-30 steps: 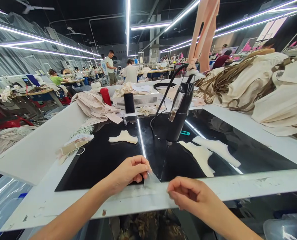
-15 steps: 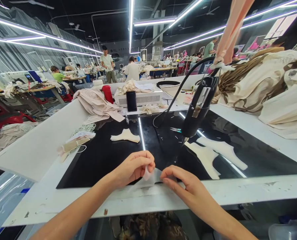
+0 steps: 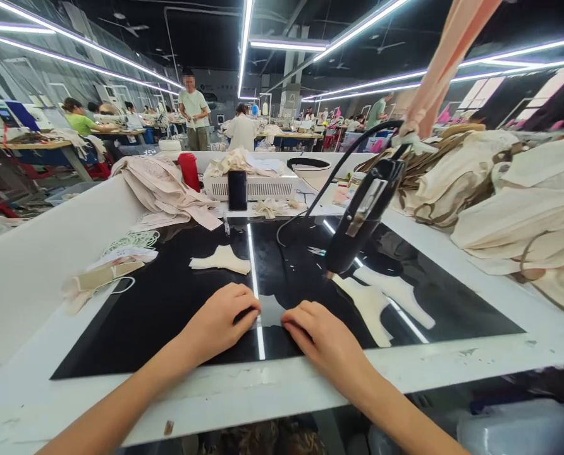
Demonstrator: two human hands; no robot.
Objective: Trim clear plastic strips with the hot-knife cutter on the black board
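A thin translucent piece (image 3: 270,311) lies on the glossy black sheet (image 3: 168,316) between my hands. My left hand (image 3: 229,316) pinches its left edge, thumb against fingers. On the other side my right hand (image 3: 310,325) pinches its right edge. A cream cut piece (image 3: 221,259) rests flat beyond my left hand. Two more pale pieces, one nearer (image 3: 367,306) and one farther (image 3: 398,292), lie to the right of my right hand. Above the sheet hangs a black tool (image 3: 365,215) on pink fabric strips, its tip close to the nearer pale piece.
Small snips (image 3: 317,251) lie beyond my right hand. Folded fabric (image 3: 163,189), a red container (image 3: 188,172) and a phone (image 3: 237,190) stand at the back. Looped cord (image 3: 133,241) sits left; heaped cloth (image 3: 495,196) right. People work farther off.
My left hand has moved from above the table down to the black sheet, and the translucent piece now lies flatter. The view has shifted, and the hanging tool appears farther left.
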